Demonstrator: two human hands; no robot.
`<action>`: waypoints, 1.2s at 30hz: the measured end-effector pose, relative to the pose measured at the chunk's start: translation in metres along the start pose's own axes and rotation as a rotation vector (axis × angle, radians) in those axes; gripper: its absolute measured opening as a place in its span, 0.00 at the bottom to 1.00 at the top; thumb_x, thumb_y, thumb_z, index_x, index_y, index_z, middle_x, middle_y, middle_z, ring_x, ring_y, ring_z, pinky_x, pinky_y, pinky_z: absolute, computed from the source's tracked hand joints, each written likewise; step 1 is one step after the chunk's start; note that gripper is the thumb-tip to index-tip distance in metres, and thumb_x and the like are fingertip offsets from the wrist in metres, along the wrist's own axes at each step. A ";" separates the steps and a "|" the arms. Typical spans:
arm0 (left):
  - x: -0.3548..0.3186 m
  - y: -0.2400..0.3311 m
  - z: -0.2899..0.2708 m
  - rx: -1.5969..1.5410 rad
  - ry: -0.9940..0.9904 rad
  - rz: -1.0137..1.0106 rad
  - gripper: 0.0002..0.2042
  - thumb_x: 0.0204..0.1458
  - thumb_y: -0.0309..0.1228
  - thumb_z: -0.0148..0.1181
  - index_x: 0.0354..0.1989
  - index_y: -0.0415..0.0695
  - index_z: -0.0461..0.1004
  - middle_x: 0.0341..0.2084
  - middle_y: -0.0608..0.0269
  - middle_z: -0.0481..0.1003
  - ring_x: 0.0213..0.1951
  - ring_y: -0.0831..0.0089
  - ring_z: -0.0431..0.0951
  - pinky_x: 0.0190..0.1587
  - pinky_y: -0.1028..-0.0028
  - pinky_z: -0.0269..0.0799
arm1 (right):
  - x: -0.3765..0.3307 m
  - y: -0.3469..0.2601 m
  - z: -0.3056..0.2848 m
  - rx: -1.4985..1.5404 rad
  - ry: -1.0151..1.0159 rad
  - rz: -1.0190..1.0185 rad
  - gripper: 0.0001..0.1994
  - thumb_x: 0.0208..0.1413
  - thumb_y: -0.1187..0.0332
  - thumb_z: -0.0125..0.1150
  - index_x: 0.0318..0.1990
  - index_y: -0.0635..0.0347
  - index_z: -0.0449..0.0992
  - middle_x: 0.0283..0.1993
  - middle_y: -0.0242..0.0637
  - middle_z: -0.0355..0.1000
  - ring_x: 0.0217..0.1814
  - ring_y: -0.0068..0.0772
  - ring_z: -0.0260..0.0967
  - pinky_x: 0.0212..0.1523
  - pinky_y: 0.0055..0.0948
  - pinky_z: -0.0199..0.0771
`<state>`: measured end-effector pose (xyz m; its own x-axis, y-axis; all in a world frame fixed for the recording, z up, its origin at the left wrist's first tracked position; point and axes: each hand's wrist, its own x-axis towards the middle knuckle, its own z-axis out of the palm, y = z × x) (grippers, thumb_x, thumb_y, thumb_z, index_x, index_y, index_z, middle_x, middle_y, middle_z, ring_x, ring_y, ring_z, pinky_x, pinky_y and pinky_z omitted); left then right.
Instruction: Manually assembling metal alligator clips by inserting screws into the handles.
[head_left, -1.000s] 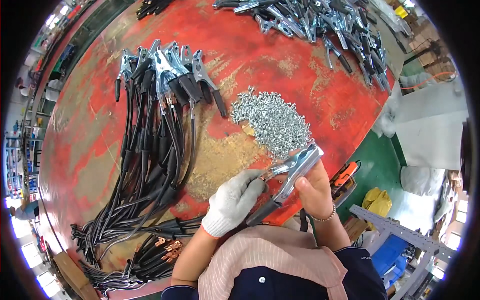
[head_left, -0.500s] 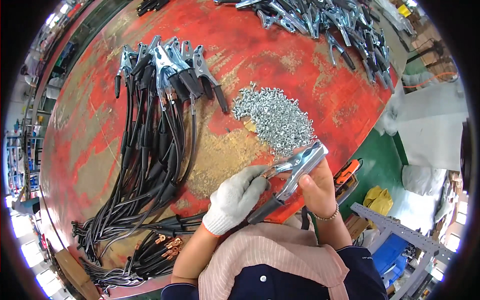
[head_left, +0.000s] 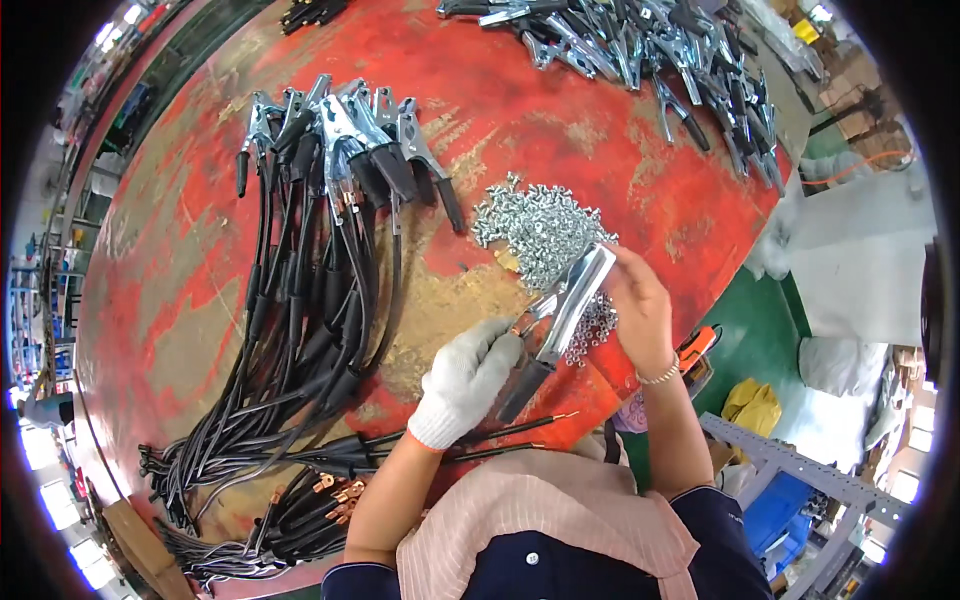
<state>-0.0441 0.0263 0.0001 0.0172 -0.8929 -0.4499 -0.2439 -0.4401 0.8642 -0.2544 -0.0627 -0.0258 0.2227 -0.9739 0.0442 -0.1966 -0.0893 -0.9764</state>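
My left hand [head_left: 465, 382], in a white knit glove, is closed around a cable end where it meets a silver spring clamp [head_left: 580, 300]. A black sleeve covers the clamp's lower handle, and copper shows beside my gloved fingertips. My bare right hand [head_left: 640, 312] wraps its fingers at the clamp's upper end; the clamp hides part of them. Beneath and beyond the clamp lies a heap of small silver screws or nuts [head_left: 540, 225] on the worn red table [head_left: 640, 160].
On the left lies a bundle of black cables [head_left: 350, 330] fitted with clamps. Copper-ended cables [head_left: 335, 495] sit at the near left. More loose clamps [head_left: 690, 60] pile up at the far right. A grey metal frame [head_left: 800, 465] stands beyond the table's right edge.
The clamp has moved away from my body and slightly left, now over the heap. My right thumb no longer lies across it. Bare cable ends have come into view beside my left wrist.
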 end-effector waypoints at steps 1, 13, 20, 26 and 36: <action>-0.001 -0.002 0.001 -0.082 0.007 0.017 0.14 0.60 0.33 0.53 0.50 0.38 0.74 0.31 0.58 0.78 0.32 0.72 0.77 0.39 0.72 0.73 | 0.010 0.008 0.003 -0.271 -0.034 -0.116 0.13 0.58 0.78 0.55 0.49 0.59 0.77 0.45 0.41 0.75 0.46 0.37 0.74 0.48 0.31 0.72; -0.003 -0.021 -0.006 -0.074 0.114 0.257 0.13 0.59 0.37 0.52 0.45 0.42 0.74 0.34 0.45 0.78 0.38 0.47 0.78 0.41 0.57 0.74 | 0.078 0.045 0.054 -0.896 -0.362 -0.807 0.05 0.41 0.69 0.67 0.27 0.56 0.78 0.28 0.41 0.66 0.32 0.46 0.66 0.30 0.44 0.65; -0.014 -0.017 0.004 -0.063 0.185 0.252 0.12 0.59 0.34 0.50 0.46 0.44 0.73 0.31 0.47 0.77 0.38 0.47 0.77 0.41 0.58 0.73 | 0.046 0.048 0.026 -0.276 -0.318 -0.374 0.05 0.61 0.69 0.55 0.39 0.61 0.71 0.36 0.35 0.65 0.38 0.32 0.64 0.42 0.31 0.65; -0.015 -0.003 -0.004 -0.061 0.119 0.360 0.12 0.59 0.36 0.51 0.46 0.44 0.74 0.33 0.46 0.77 0.39 0.46 0.77 0.41 0.56 0.72 | 0.000 0.059 0.002 0.679 -0.470 0.487 0.17 0.63 0.65 0.57 0.57 0.57 0.69 0.48 0.33 0.72 0.49 0.30 0.70 0.54 0.33 0.70; -0.010 -0.017 -0.001 0.054 0.165 0.428 0.14 0.59 0.35 0.55 0.49 0.41 0.75 0.36 0.45 0.78 0.39 0.50 0.80 0.42 0.61 0.75 | -0.017 0.029 0.032 0.847 -0.360 0.524 0.16 0.54 0.71 0.65 0.50 0.61 0.72 0.45 0.43 0.76 0.46 0.38 0.76 0.47 0.40 0.77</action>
<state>-0.0392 0.0424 -0.0099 0.0571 -0.9983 -0.0093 -0.3128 -0.0267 0.9494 -0.2332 -0.0418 -0.0618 0.6002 -0.7166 -0.3554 0.3484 0.6341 -0.6903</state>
